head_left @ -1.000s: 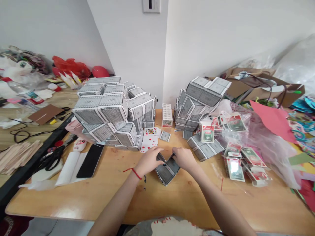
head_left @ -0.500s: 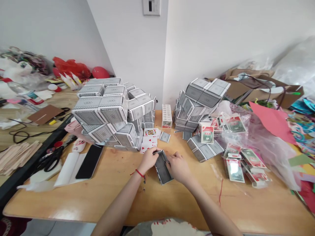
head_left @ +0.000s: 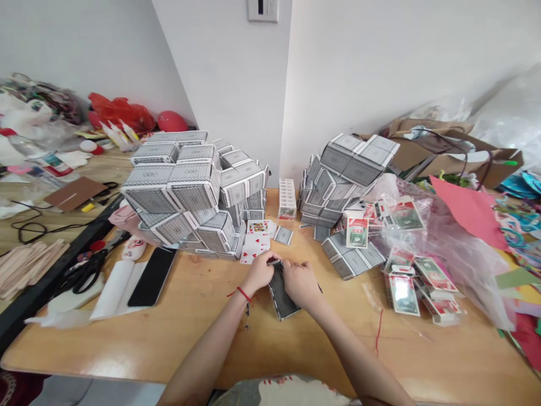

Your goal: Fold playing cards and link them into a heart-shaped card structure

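Note:
Between my hands, on the wooden table, is a small open box folded from grey-backed playing cards. My left hand pinches its far left corner. Curled over the far right edge, my right hand has its fingers on the box's far end; its fingertips are partly hidden. Just beyond lie face-up playing cards and a loose face-down card. A large stack of folded card boxes rises to the left, and a smaller stack stands to the right.
Red-and-green card packs and crumpled clear plastic lie on the right. To the left are a black phone, black scissors and wooden sticks. A clear case of cards stands near the wall.
My right hand has shifted left and toward the box's far end, nearer my left hand. The box has turned slightly, and the left hand keeps its hold.

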`<state>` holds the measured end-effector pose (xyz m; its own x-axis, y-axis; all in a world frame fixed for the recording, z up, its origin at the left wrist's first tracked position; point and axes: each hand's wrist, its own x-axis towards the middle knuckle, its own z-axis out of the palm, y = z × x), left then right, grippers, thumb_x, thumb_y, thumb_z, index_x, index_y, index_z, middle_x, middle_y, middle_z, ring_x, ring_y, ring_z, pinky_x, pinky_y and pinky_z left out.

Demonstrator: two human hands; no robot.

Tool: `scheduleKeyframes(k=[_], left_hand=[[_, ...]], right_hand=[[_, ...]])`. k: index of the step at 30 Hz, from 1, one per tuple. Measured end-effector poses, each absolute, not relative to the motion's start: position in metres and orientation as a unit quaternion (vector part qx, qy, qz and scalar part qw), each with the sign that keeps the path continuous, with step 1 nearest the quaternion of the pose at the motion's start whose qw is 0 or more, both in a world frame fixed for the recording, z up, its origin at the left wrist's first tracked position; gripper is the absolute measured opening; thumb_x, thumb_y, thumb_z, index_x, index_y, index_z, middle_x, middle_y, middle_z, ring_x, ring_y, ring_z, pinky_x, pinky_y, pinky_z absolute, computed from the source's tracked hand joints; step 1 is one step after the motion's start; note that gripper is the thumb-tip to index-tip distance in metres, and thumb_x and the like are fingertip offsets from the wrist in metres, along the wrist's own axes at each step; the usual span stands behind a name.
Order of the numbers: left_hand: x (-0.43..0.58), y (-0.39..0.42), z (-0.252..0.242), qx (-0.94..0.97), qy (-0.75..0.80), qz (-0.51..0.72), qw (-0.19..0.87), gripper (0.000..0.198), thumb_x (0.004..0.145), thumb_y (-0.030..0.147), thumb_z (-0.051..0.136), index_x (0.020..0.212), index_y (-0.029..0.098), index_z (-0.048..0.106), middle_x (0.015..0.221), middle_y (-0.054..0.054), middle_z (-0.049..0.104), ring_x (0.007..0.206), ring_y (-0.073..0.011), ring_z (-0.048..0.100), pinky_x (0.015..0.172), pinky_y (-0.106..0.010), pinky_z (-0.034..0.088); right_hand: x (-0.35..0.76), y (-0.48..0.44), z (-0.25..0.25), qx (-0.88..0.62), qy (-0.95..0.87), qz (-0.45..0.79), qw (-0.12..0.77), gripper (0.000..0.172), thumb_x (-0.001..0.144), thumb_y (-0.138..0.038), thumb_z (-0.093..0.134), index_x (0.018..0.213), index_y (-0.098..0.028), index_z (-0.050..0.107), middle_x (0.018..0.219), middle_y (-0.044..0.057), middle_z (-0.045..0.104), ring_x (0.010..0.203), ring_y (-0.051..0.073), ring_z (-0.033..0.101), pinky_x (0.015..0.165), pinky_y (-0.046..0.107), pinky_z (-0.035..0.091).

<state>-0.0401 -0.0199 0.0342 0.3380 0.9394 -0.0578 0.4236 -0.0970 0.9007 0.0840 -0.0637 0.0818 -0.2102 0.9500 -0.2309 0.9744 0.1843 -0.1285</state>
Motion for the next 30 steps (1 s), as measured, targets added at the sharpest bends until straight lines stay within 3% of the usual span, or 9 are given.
scheduleKeyframes(k=[12, 15, 19, 23, 25, 30], left_hand=[[-0.03, -0.022, 0.048, 0.744, 0.483, 0.269, 0.375, 0.022, 0.058, 0.0, 0.039, 0.068, 0.017, 0.048, 0.069, 0.001, 0.052, 0.069, -0.0125, 0.048, 0.066, -0.025, 0.04], [-0.031, -0.02, 0.05, 0.722, 0.457, 0.29, 0.432, 0.025, 0.06, 0.0, 0.041, 0.075, 0.017, 0.052, 0.079, -0.001, 0.057, 0.078, -0.0129, 0.053, 0.075, -0.027, 0.042], [-0.039, -0.03, 0.049, 0.618, 0.464, 0.381, 0.509, 0.034, 0.067, 0.006, 0.046, 0.099, 0.017, 0.052, 0.107, -0.006, 0.056, 0.102, -0.0149, 0.052, 0.09, -0.03, 0.04], [-0.046, -0.06, 0.043, 0.572, 0.521, 0.387, 0.501, 0.05, 0.069, 0.016, 0.055, 0.118, 0.017, 0.042, 0.124, -0.01, 0.047, 0.114, -0.0191, 0.045, 0.097, -0.035, 0.036], [-0.045, -0.073, 0.042, 0.607, 0.535, 0.34, 0.479, 0.06, 0.068, 0.015, 0.057, 0.124, 0.016, 0.037, 0.128, -0.012, 0.044, 0.116, -0.0201, 0.043, 0.098, -0.036, 0.035], [-0.038, -0.075, 0.051, 0.69, 0.538, 0.253, 0.412, 0.045, 0.073, 0.006, 0.043, 0.116, 0.017, 0.049, 0.11, -0.009, 0.06, 0.098, -0.0185, 0.056, 0.088, -0.033, 0.043]], right_hand=[[0.084, -0.063, 0.076, 0.632, 0.767, -0.104, 0.039, 0.019, 0.08, -0.011, 0.035, 0.091, -0.012, 0.05, 0.08, 0.014, 0.063, 0.075, 0.022, 0.06, 0.071, 0.034, 0.031], [0.081, -0.064, 0.076, 0.662, 0.743, -0.091, 0.036, 0.019, 0.081, -0.012, 0.034, 0.09, -0.011, 0.051, 0.077, 0.014, 0.063, 0.073, 0.023, 0.061, 0.07, 0.034, 0.034], [0.081, -0.065, 0.077, 0.712, 0.694, -0.101, 0.036, 0.024, 0.081, -0.015, 0.033, 0.097, -0.008, 0.05, 0.077, 0.016, 0.063, 0.074, 0.024, 0.062, 0.065, 0.032, 0.039], [0.089, -0.062, 0.08, 0.771, 0.622, -0.136, 0.023, 0.05, 0.081, -0.015, 0.034, 0.128, -0.002, 0.024, 0.085, 0.019, 0.063, 0.072, 0.022, 0.064, 0.058, 0.028, 0.041], [0.096, -0.057, 0.082, 0.771, 0.619, -0.147, 0.006, 0.055, 0.08, -0.015, 0.035, 0.132, -0.004, 0.019, 0.097, 0.02, 0.06, 0.079, 0.022, 0.063, 0.062, 0.027, 0.042], [0.109, -0.044, 0.089, 0.647, 0.742, -0.175, -0.034, 0.047, 0.075, -0.013, 0.044, 0.122, -0.017, 0.042, 0.12, 0.011, 0.051, 0.112, 0.021, 0.044, 0.086, 0.029, 0.036]])
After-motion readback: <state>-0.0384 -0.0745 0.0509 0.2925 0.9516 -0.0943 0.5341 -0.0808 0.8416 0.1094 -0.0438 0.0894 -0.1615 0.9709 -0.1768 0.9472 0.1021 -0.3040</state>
